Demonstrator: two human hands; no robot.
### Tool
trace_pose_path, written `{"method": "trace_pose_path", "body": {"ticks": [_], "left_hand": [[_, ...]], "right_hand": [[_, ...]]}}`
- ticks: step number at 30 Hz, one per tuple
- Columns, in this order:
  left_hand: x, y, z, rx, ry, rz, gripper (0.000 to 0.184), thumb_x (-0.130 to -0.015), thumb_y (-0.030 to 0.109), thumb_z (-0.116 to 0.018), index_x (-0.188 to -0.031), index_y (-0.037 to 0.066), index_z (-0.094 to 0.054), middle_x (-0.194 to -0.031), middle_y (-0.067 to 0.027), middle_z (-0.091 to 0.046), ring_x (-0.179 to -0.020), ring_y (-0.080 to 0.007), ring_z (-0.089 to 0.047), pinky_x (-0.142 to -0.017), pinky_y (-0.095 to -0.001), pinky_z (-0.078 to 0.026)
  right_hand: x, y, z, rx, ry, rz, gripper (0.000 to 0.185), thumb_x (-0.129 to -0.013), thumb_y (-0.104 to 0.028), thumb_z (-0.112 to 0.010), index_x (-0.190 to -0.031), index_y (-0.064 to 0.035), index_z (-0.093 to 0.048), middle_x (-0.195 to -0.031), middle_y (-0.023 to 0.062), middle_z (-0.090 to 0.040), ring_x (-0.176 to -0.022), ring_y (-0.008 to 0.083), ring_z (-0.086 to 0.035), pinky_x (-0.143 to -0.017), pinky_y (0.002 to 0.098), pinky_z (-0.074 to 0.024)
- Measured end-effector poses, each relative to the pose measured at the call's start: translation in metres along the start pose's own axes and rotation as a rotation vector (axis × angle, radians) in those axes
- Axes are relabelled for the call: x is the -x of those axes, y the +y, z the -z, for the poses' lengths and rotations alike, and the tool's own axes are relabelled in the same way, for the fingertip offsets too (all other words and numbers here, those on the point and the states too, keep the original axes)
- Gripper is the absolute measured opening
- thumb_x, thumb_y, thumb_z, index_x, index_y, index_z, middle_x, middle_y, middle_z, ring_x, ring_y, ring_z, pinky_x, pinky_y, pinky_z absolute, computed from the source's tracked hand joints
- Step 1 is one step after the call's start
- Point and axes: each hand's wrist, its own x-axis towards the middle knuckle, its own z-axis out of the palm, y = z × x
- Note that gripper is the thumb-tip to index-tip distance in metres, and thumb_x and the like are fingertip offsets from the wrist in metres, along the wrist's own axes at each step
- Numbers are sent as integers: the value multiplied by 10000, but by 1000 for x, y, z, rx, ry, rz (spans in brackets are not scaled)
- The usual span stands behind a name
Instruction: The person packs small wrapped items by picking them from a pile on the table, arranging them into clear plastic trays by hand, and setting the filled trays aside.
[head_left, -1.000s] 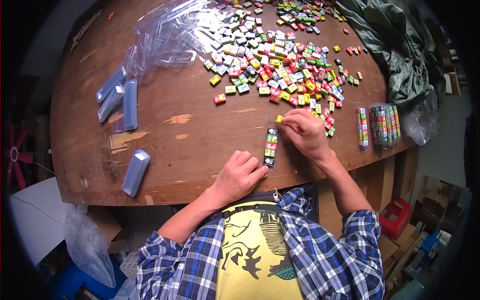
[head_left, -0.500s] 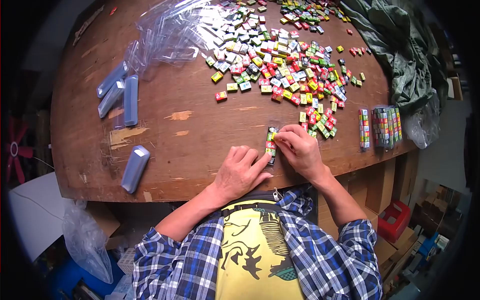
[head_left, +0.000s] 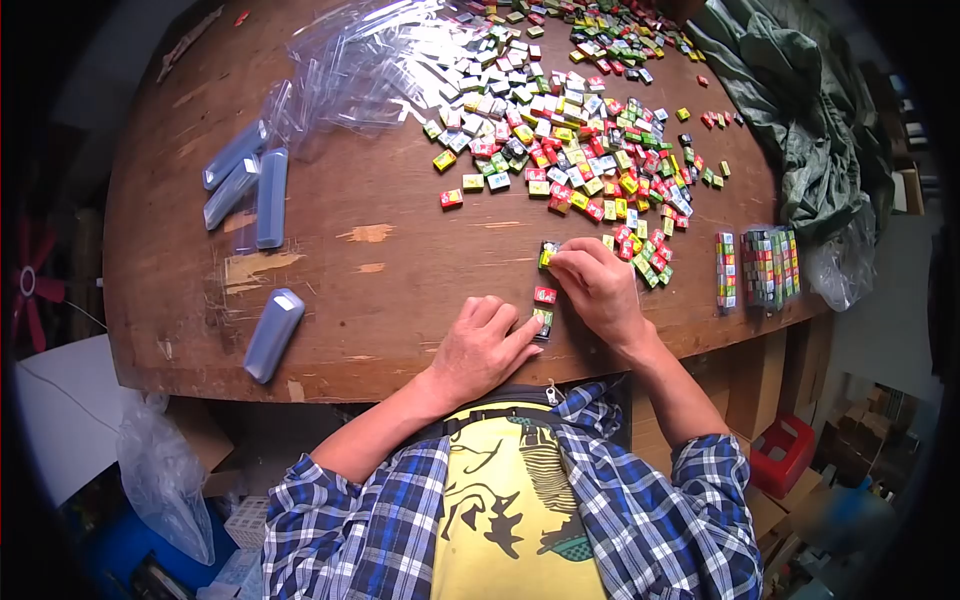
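On the table (head_left: 340,330), right fingers (head_left: 568,257) pinch yellow box (head_left: 546,259)

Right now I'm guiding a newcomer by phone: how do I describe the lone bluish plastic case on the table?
Find the brown wooden table and go to its near edge, at the picture's left. There, left of the left hand, lies a long bluish case. It lies by itself, while the three similar cases sit grouped farther back.

From my remote seat, I saw the row of small boxes (head_left: 545,296) split, a gap opening just right of the frame's centre. The right hand (head_left: 598,288) had lowered its fingertips onto the upper boxes (head_left: 546,257).
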Motion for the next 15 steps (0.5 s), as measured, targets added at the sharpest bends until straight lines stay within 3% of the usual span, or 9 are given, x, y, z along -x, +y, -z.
{"method": "trace_pose_path", "body": {"ticks": [11,15], "left_hand": [[0,1,0,2,11,8,369,-912,298,-840,-1222,112,-763,-975,-64,-577,-970,-276,-588,-858,-433,-485],[1,4,0,14,5,13,367,-909,298,-841,-1215,111,-765,-976,-63,-580,-973,-276,-590,-858,-433,-485]], "right_hand": [[15,-2,3,-8,-23,75,120,-920,-19,-822,-1032,-25,-779,-1046,129,-753,-835,304,-769,-711,389,-628],[11,-5,5,-25,-54,42,114,-905,12,-834,-1007,-16,-791,-1047,119,-765,-832,247,-776,-699,336,-623]]}}
